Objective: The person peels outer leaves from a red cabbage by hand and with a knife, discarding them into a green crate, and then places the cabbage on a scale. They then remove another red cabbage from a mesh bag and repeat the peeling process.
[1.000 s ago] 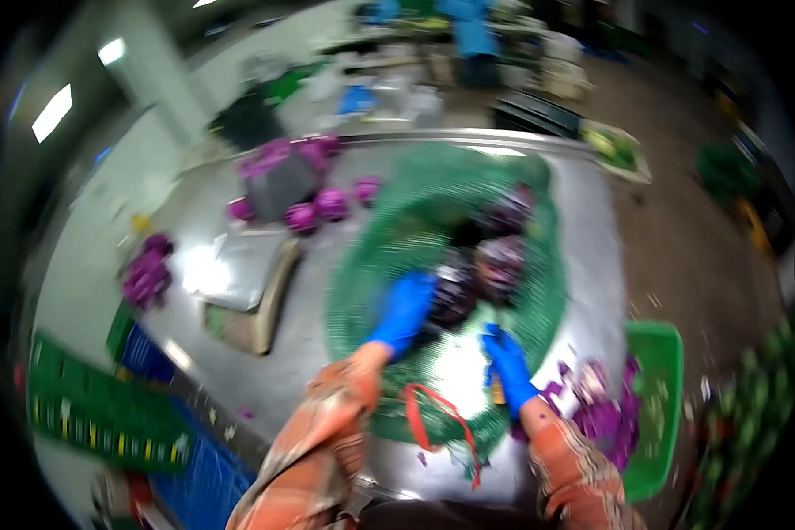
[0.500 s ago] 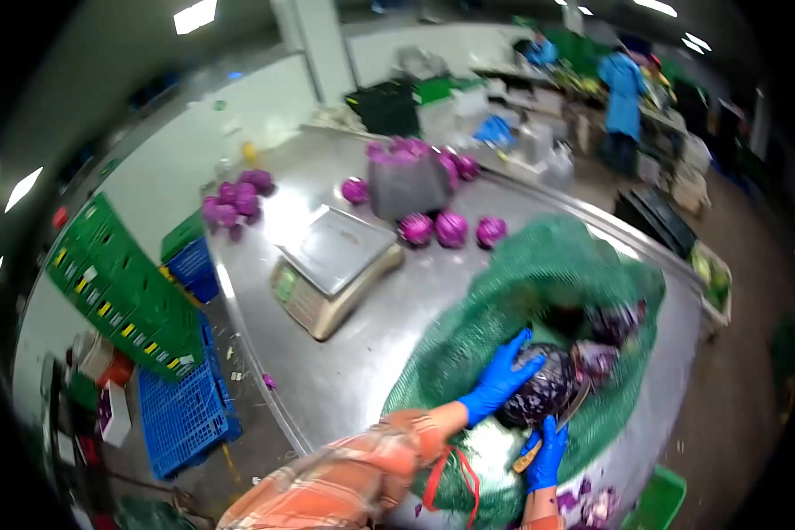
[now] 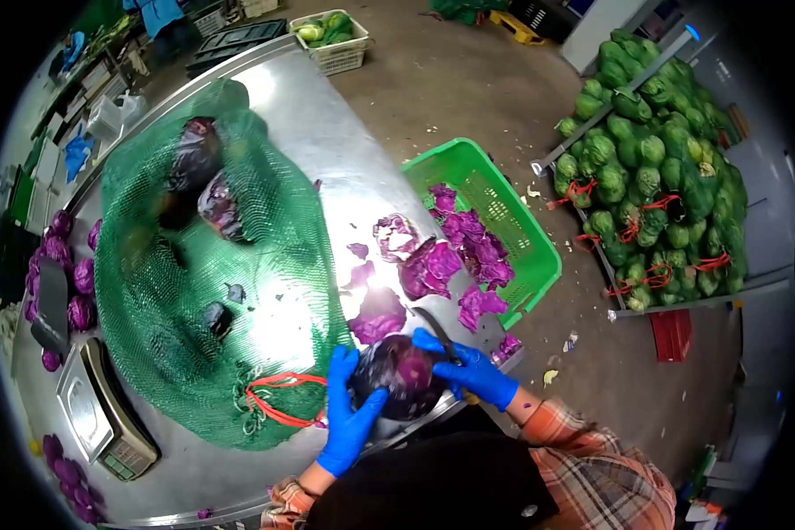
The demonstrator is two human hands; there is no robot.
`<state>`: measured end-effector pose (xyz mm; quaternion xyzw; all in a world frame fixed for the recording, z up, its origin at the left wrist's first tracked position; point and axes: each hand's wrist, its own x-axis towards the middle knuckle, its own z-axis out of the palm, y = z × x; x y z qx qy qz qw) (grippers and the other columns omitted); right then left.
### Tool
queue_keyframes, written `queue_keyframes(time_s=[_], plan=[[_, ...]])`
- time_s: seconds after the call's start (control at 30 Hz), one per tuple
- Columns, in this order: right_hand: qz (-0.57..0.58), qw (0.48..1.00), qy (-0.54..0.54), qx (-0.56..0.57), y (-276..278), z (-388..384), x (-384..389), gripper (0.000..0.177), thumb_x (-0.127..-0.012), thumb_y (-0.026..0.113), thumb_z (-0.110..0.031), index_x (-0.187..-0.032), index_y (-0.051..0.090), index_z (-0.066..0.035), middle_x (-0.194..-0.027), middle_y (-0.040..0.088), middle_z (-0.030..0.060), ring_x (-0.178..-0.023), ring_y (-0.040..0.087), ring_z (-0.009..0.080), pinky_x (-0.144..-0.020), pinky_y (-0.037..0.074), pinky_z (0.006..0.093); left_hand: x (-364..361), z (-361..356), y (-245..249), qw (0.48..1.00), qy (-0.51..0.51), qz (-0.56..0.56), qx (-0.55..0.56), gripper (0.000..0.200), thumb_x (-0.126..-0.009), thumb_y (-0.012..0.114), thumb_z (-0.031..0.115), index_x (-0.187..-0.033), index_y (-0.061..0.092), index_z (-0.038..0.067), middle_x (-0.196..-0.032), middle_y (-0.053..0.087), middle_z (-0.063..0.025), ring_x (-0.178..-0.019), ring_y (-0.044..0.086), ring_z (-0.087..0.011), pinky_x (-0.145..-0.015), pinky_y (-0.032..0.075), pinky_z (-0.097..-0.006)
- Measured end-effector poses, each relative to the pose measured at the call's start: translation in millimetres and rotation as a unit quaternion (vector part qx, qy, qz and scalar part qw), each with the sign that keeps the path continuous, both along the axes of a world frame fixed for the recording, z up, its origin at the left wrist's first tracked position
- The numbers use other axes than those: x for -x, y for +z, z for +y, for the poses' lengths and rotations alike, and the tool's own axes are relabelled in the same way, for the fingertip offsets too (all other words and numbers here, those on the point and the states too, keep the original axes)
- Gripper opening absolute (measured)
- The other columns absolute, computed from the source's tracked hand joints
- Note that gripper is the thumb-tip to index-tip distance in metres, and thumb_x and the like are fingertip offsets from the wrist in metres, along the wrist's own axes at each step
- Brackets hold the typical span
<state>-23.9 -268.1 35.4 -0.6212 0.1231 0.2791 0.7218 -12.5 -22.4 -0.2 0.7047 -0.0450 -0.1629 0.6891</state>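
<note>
A dark purple cabbage [image 3: 399, 378] rests near the front edge of the metal table [image 3: 309, 115]. My left hand [image 3: 349, 415], gloved in blue, is spread against its left side. My right hand [image 3: 473, 367], also in a blue glove, is wrapped round a knife [image 3: 437, 331] at the cabbage's right side; the blade points up and away. Beyond the cabbage lie loose purple leaves [image 3: 378, 316] and a trimmed piece [image 3: 396, 238]. On the left a green mesh bag [image 3: 230, 353] with a red drawstring holds dark cabbages [image 3: 194, 155].
A green crate [image 3: 534, 265] with purple leaves stands beyond the table's right edge. Bagged green cabbages [image 3: 654, 159] are stacked at the right. A scale [image 3: 106, 415] and purple cabbages [image 3: 81, 314] are at the left. A person in blue [image 3: 157, 16] is far back.
The view has swung right. The dark cabbage has moved out of the mesh bag to the table edge beside the loose leaves, with both my hands at it.
</note>
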Motion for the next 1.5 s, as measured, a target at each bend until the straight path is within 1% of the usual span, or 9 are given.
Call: queue_keyframes(time_s=[0.1, 0.17, 0.4, 0.67, 0.87, 1.03, 1.17, 1.3, 1.5], plan=[[0.035, 0.995, -0.007, -0.095, -20.1, 3.2, 4.8, 0.046, -0.098, 0.049, -0.025, -0.141, 0.042, -0.008, -0.135, 0.051, 0.0075, -0.099, 0.057, 0.0136, -0.089, 0.045, 0.0282, 4.9, -3.5, 20.6, 0.993, -0.035, -0.071, -0.086, 0.077, -0.077, 0.076, 0.016, -0.142, 0.036, 0.002, -0.146, 0.036, -0.0164, -0.135, 0.036, -0.0285, -0.112, 0.028, -0.0391], [-0.005, 0.993, -0.021, -0.115, -34.9, 10.9, -15.3, 0.047, -0.1, 0.045, -0.027, -0.143, 0.038, -0.009, -0.11, 0.06, 0.004, -0.052, 0.048, 0.0046, -0.05, 0.045, 0.0193, 13.4, -2.7, 21.7, 0.976, -0.048, -0.096, -0.189, 0.083, -0.073, 0.08, 0.02, -0.142, 0.036, 0.002, -0.143, 0.041, -0.0155, -0.133, 0.039, -0.0295, -0.111, 0.03, -0.0398], [-0.096, 0.976, 0.141, -0.138, -114.1, 52.2, -126.2, 0.05, -0.1, 0.044, -0.029, -0.148, 0.03, -0.027, -0.086, 0.051, 0.0014, -0.07, 0.06, 0.0111, -0.052, 0.052, 0.0261, 54.2, -14.0, 44.0, 0.975, 0.071, 0.129, -0.163, 0.1, -0.072, 0.08, 0.021, -0.149, 0.019, 0.005, -0.149, 0.03, -0.0165, -0.135, 0.034, -0.0285, -0.111, 0.029, -0.0405], [-0.112, 0.969, -0.214, -0.052, -145.4, -96.6, -190.8, 0.05, -0.098, 0.05, -0.034, -0.146, 0.036, -0.027, -0.082, 0.06, 0.0009, -0.061, 0.057, 0.0101, -0.045, 0.046, 0.0246, 81.1, -62.9, 37.3, 0.951, 0.276, 0.137, -0.025, 0.098, -0.076, 0.076, 0.021, -0.151, 0.014, 0.007, -0.15, 0.028, -0.0132, -0.133, 0.036, -0.0258, -0.11, 0.032, -0.0386], [0.028, 0.991, 0.093, -0.09, -75.4, -80.1, -41.9, 0.044, -0.094, 0.05, -0.052, -0.116, 0.058, -0.014, -0.053, 0.047, 0.0038, -0.044, 0.051, 0.0122, -0.042, 0.043, 0.0267, 61.9, -95.9, -31.4, 0.964, 0.259, -0.045, -0.044, 0.119, -0.066, 0.082, 0.047, -0.152, 0.01, 0.006, -0.155, 0.016, -0.0122, -0.139, 0.025, -0.0285, -0.114, 0.022, -0.042], [0.045, 0.991, -0.041, -0.116, -116.9, -116.0, -55.4, 0.038, -0.095, 0.052, -0.036, -0.123, 0.057, -0.01, -0.073, 0.061, 0.0051, -0.047, 0.049, 0.0115, -0.04, 0.04, 0.0268, 32.1, -110.4, -32.2, 0.976, 0.177, -0.111, -0.059, 0.126, -0.062, 0.085, 0.045, -0.152, 0.006, 0.006, -0.156, 0.01, -0.0132, -0.141, 0.02, -0.0282, -0.115, 0.019, -0.0411], [-0.042, 0.983, -0.147, 0.103, -125.3, -172.9, -87.6, 0.028, -0.081, 0.07, -0.026, -0.099, 0.054, -0.011, -0.073, 0.051, -0.0011, -0.057, 0.046, 0.0074, -0.044, 0.035, 0.0229, 25.7, -88.3, -11.1, 0.991, 0.088, -0.059, -0.077, 0.124, -0.063, 0.085, 0.041, -0.152, 0.005, 0.007, -0.157, 0.008, -0.0138, -0.143, 0.017, -0.0283, -0.116, 0.016, -0.0404], [-0.293, 0.934, 0.08, 0.188, -87.3, -150.4, -61.5, 0.032, -0.076, 0.057, 0.0, -0.107, 0.053, -0.005, -0.115, 0.045, 0.0124, -0.108, 0.048, 0.0262, -0.095, 0.041, 0.035, 27.9, -91.3, 35.9, 0.991, 0.093, 0.094, -0.037, 0.111, -0.071, 0.08, 0.017, -0.152, 0.005, 0.011, -0.156, 0.013, -0.0123, -0.137, 0.03, -0.0275, -0.111, 0.031, -0.0381], [-0.144, 0.973, 0.135, 0.119, -63.0, -95.6, -18.7, 0.047, -0.089, 0.06, -0.019, -0.133, 0.047, -0.005, -0.114, 0.06, 0.0214, -0.104, 0.06, 0.0335, -0.09, 0.047, 0.0378, 18.0, -119.2, 39.5, 0.976, 0.182, 0.121, -0.015, 0.101, -0.076, 0.074, 0.01, -0.153, 0.009, 0.017, -0.148, 0.03, -0.0136, -0.129, 0.04, -0.0265, -0.108, 0.035, -0.0365]])
